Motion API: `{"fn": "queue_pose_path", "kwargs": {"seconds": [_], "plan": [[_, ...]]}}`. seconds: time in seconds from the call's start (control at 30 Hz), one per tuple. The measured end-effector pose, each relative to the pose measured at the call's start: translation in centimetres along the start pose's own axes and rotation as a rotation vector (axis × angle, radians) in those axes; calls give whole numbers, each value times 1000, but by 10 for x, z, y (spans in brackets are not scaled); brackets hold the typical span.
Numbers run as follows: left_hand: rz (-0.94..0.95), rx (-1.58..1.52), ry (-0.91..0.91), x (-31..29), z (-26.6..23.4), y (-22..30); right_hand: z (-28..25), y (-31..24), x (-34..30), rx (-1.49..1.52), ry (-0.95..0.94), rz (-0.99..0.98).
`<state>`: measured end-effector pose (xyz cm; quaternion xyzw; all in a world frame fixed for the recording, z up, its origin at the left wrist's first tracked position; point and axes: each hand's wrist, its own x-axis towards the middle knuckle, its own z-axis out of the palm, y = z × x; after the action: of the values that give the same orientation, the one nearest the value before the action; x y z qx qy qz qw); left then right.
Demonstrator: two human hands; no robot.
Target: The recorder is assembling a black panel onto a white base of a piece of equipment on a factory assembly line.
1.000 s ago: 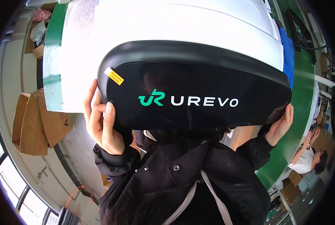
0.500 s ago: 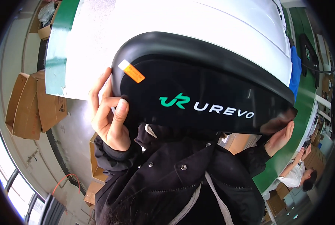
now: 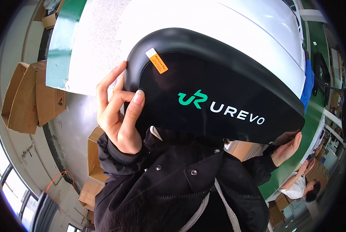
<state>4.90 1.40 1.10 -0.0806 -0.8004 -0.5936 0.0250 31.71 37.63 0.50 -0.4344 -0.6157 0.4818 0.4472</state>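
Held up in front of my body is a large black panel [image 3: 173, 77] with a glossy face, a rounded matte rim and a green and white logo. An orange and white sticker [image 3: 157, 62] is stuck near its upper left corner. My left hand [image 3: 120, 112] grips the left end, thumb on the glossy face and fingers round the edge. At the lower right corner, my right hand [image 3: 287, 150] supports the panel from its end; the fingers show partly and are pressed against it. The panel slants down to the right.
Behind the panel lies a white sheet-covered surface [image 3: 99, 46] with a green edge. Cardboard boxes [image 3: 51, 98] stand at the left. On the right are a green bench [image 3: 275, 181], a blue cloth [image 3: 308, 83] and another person [image 3: 298, 185] in a white top.
The panel has shifted slightly right in the view, its left end now higher and its slant steeper. Both hands keep their hold. The surroundings have shifted a little.
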Motion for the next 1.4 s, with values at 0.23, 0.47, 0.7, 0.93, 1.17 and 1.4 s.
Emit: {"fn": "queue_pose_path", "kwargs": {"seconds": [0.23,0.47,0.7,0.93,1.17,1.4], "plan": [[14,-55,-53,1,-2,0,4,-2,-2,-14,38,15],[33,27,11,2,0,-5,-20,10,9,-13,8,11],[25,52,28,0,1,-1,-21,17,11,7,-1,22],[57,37,32,3,4,-3,-17,10,8,26,-23,21],[24,20,9,2,2,-1,3,0,-1,16,10,14],[28,49,24,2,6,1,-11,6,6,16,-72,21]]}}
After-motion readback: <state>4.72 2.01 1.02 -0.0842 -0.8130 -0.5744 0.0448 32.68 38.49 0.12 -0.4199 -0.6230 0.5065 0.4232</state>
